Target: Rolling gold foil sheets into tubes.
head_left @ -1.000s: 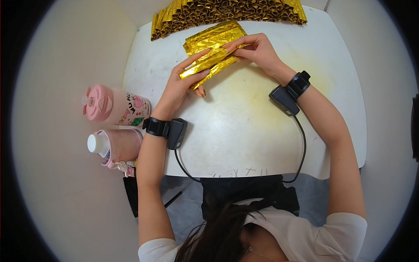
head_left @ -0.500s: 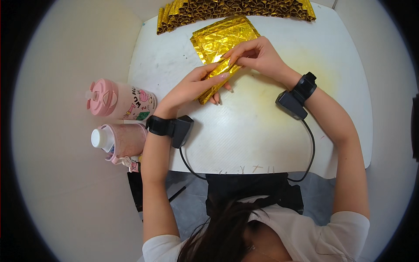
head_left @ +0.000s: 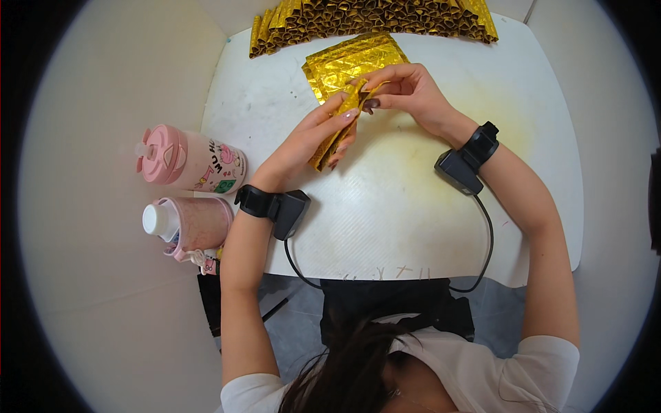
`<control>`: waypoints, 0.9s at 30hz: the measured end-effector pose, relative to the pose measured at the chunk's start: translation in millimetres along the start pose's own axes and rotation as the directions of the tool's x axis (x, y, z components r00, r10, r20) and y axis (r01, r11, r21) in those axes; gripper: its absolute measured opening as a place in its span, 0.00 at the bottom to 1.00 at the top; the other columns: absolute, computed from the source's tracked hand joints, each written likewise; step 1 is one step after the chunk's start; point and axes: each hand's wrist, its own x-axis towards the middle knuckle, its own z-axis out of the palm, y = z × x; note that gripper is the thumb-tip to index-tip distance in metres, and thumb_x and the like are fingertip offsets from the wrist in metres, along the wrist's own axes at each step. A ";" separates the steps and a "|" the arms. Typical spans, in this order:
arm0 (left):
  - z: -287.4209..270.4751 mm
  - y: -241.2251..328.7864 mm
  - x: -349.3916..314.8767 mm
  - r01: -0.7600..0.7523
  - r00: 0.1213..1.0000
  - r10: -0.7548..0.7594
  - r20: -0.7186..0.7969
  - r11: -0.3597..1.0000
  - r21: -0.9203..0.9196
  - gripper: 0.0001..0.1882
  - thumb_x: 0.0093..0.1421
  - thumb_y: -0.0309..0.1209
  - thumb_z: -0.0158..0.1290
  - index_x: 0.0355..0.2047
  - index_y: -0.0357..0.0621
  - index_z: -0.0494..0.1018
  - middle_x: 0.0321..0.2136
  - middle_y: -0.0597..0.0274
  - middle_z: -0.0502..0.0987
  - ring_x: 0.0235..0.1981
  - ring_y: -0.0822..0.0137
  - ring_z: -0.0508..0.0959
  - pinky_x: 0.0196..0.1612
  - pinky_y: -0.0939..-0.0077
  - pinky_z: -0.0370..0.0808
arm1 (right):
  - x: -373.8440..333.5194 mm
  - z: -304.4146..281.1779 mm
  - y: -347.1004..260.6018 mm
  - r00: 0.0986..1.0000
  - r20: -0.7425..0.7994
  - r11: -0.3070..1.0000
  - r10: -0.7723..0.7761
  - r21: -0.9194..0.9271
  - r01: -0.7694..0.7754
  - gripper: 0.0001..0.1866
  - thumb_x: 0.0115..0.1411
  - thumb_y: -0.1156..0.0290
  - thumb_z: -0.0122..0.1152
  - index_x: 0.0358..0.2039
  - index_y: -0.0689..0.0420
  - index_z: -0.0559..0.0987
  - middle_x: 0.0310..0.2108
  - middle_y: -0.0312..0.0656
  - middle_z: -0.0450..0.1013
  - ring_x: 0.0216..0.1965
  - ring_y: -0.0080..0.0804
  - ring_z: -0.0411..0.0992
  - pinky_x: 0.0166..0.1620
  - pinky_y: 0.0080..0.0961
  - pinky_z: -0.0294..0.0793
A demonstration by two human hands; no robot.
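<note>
A folded piece of shiny gold foil paper (head_left: 352,99) slants between my hands above the white table. My left hand (head_left: 313,140) is closed around its lower part, thumb on top and fingers underneath. At the upper end my right hand (head_left: 421,98) pinches the edge of the gold paper with bent fingers, and a darker inner side shows in a gap at the fold. Just beyond my hands lies a stack of flat gold foil sheets (head_left: 358,56), partly covered by my fingers.
Along the far edge of the white table (head_left: 385,227) rises a pile of folded gold foil tubes (head_left: 385,20), open ends facing me. A pink-lidded tumbler (head_left: 206,160) and a pink cup-like container (head_left: 206,221) holding a white-capped item stand at the left. Black cables hang from both wrist devices.
My right fingers have lifted the foil's upper edge, so the fold gapes and shows its darker inside. My left hand has turned slightly around the lower part.
</note>
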 end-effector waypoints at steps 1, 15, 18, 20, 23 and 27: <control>1.1 -1.7 0.8 0.013 1.000 -0.013 -0.002 0.999 0.042 0.16 0.67 0.40 0.45 0.50 0.46 0.61 0.20 0.71 0.64 0.16 0.79 0.66 0.19 0.86 0.64 | -0.2 -0.7 0.5 1.000 0.021 1.000 -0.012 0.010 0.012 0.12 0.53 0.82 0.62 0.40 0.63 0.79 0.40 0.43 0.77 0.38 0.27 0.76 0.45 0.23 0.75; -5.0 -15.4 9.1 -0.190 0.976 0.204 -0.078 0.969 0.159 0.20 0.70 0.45 0.34 0.47 0.41 0.64 0.27 0.64 0.71 0.23 0.75 0.72 0.29 0.82 0.72 | 2.4 -4.1 6.3 0.982 -0.187 0.998 -0.019 -0.068 0.007 0.09 0.57 0.77 0.61 0.38 0.66 0.80 0.35 0.46 0.78 0.37 0.32 0.78 0.42 0.24 0.79; -4.8 -14.7 7.9 -0.185 0.981 0.192 -0.042 0.974 0.131 0.20 0.70 0.45 0.33 0.48 0.41 0.64 0.28 0.63 0.72 0.24 0.74 0.73 0.30 0.81 0.72 | 2.3 -6.1 7.1 0.978 -0.206 0.999 0.007 -0.040 -0.016 0.09 0.58 0.76 0.61 0.39 0.66 0.79 0.36 0.46 0.78 0.37 0.34 0.78 0.42 0.23 0.78; -5.6 -13.6 7.6 -0.186 0.982 0.190 -0.018 0.974 0.129 0.21 0.71 0.45 0.33 0.48 0.41 0.64 0.29 0.62 0.72 0.25 0.74 0.73 0.30 0.81 0.73 | 2.0 -6.4 7.0 0.982 -0.190 0.999 0.004 -0.033 -0.011 0.10 0.58 0.76 0.61 0.39 0.66 0.79 0.35 0.45 0.78 0.37 0.34 0.78 0.42 0.23 0.78; -6.1 -12.9 7.3 -0.200 0.979 0.202 0.007 0.962 0.187 0.24 0.70 0.46 0.32 0.53 0.40 0.61 0.29 0.61 0.72 0.24 0.73 0.74 0.30 0.79 0.73 | 1.5 -5.5 6.6 0.983 -0.185 0.999 0.016 -0.029 -0.021 0.09 0.58 0.75 0.60 0.39 0.66 0.78 0.35 0.44 0.78 0.36 0.34 0.78 0.41 0.22 0.78; -4.5 -13.4 6.0 -0.185 0.983 0.185 0.014 0.970 0.158 0.24 0.70 0.45 0.33 0.56 0.41 0.60 0.30 0.61 0.72 0.24 0.73 0.73 0.30 0.80 0.72 | 1.5 -4.3 5.5 0.989 -0.149 0.999 0.025 -0.038 -0.031 0.09 0.59 0.75 0.59 0.39 0.66 0.77 0.35 0.43 0.77 0.35 0.33 0.78 0.42 0.22 0.77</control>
